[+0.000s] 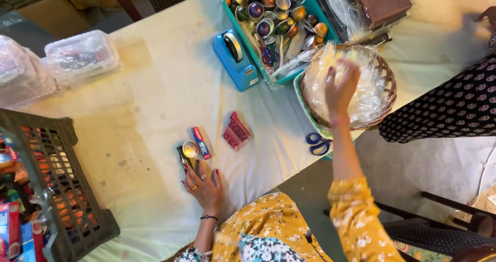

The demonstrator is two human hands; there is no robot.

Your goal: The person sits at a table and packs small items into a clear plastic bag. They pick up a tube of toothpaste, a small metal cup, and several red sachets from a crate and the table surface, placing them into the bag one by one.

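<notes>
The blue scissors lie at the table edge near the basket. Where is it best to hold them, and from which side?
Probably by the two blue handle loops of the scissors, coming from the table edge on the person's side. The loops lie flat and uncovered there, while the blades seem to point under the wicker basket, so they are hidden. The right hand is over the basket.

Informal packing workstation. Indicators: cloth-covered table (155,86); teal tray (310,6) of small metal cups at the far edge; tape dispenser (235,55); wicker basket (385,71) of clear bags; plastic crate (57,184) at the left edge.
</notes>
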